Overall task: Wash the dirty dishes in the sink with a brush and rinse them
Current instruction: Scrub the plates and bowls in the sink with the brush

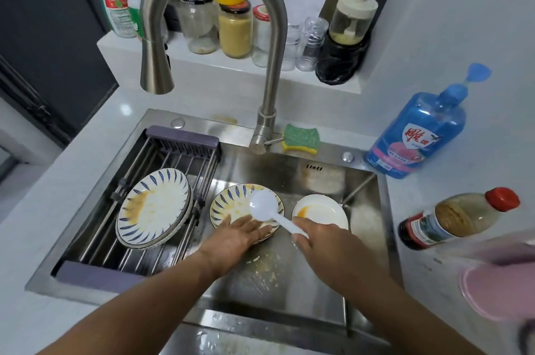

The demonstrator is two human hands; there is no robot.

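Two bare forearms reach in from the bottom of the frame over the wet front rim of the steel sink (289, 175). The left hand (237, 234) lies flat with straight fingers on the near edge of a blue-striped plate (228, 201) in the middle of the basin. The plate is smeared with yellow residue. Just right of it, the right hand (321, 242) curls around the handle of a white scoop (265, 205), whose round head sits over the plate's right side. Yellowish food scraps (263, 270) dot the basin floor between the wrists.

Behind the right hand stands a small white dish (321, 210) with an orange stain. At centre left, a stack of striped plates (156, 207), the top one dirty, rests tilted on a wire rack (179, 143) spanning the sink's left part.

At lower right, on the pale desk (43, 224), lies a blurred pink object (492, 291). Above it lies a red-capped bottle (457, 217) on its side. Farther back stands a blue detergent bottle (417, 137).

A green-and-yellow sponge (301, 139) sits just beside the base of the arched faucet (272, 65). At the top of the frame, jars (234, 27) and bottles line a white shelf (202, 65).
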